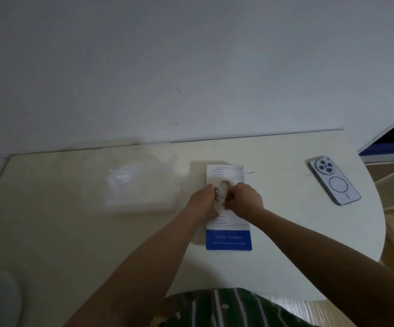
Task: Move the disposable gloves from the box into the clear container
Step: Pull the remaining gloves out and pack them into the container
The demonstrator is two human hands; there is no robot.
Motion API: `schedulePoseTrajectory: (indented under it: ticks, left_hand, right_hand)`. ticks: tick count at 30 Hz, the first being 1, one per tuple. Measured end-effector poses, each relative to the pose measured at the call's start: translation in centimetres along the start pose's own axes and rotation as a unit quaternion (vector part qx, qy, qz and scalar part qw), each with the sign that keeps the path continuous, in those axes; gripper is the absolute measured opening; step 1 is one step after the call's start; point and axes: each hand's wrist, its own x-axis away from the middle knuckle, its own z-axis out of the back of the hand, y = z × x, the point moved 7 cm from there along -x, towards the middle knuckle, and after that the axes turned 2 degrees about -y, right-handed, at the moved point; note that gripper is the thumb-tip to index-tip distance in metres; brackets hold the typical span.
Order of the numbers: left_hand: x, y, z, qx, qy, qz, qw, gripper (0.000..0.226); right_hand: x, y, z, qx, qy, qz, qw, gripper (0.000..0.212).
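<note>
Two hands are meeting at centre frame over a flat box [229, 239] lying on a pale table [73, 244]. Left hand [201, 200] is gripping the box beside its oval opening. Right hand [246, 201] is curling its fingers there, seemingly pinching the gloves [224, 185], which are showing as pale film inside the opening. Gloves are likely handling as thin, light, limp and clingy, so pinching one layer while steadying the light box is looking sensible. Clear container [129, 185] is sitting left of centre. Phone [335, 182] is lying at right. Box is showing glove outlines and a blue band, its white writing too small to read.
</note>
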Motion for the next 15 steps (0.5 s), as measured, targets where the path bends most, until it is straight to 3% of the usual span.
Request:
schedulePoseTrajectory:
  ticks: [5, 7, 9, 11, 12, 13, 15]
  left_hand:
    - [-0.4, 0.2, -0.3, 0.002, 0.011, 0.004, 1.000, 0.052]
    - [-0.5, 0.1, -0.3, -0.008, 0.007, 0.005, 1.000, 0.053]
    - [-0.5, 0.2, -0.5, -0.021, -0.001, 0.001, 1.000, 0.052]
    - [-0.5, 0.2, -0.5, -0.029, -0.008, 0.000, 1.000, 0.048]
    - [-0.5, 0.2, -0.3, -0.018, -0.011, 0.002, 1.000, 0.040]
    - [-0.6, 0.2, 0.0, 0.014, -0.012, 0.004, 1.000, 0.029]
    - [-0.4, -0.1, 1.1, 0.142, -0.008, 0.006, 0.990, 0.018]
  right_hand:
    - [0.5, 0.1, 2.9, -0.225, 0.018, 0.059, 0.972, 0.011]
    - [1.0, 0.2, 4.7, -0.378, 0.026, 0.070, 0.923, 0.014]
    - [1.3, 0.5, 6.6, -0.526, 0.039, 0.065, 0.847, 0.015]
    - [1.2, 0.7, 7.9, -0.623, 0.034, 0.045, 0.780, 0.015]
    - [0.9, 1.2, 8.2, -0.642, 0.029, 0.036, 0.765, 0.019]
    - [1.0, 1.2, 8.6, -0.642, 0.023, 0.035, 0.765, 0.023]
    - [0.9, 1.6, 9.0, -0.568, 0.028, 0.032, 0.822, 0.023]
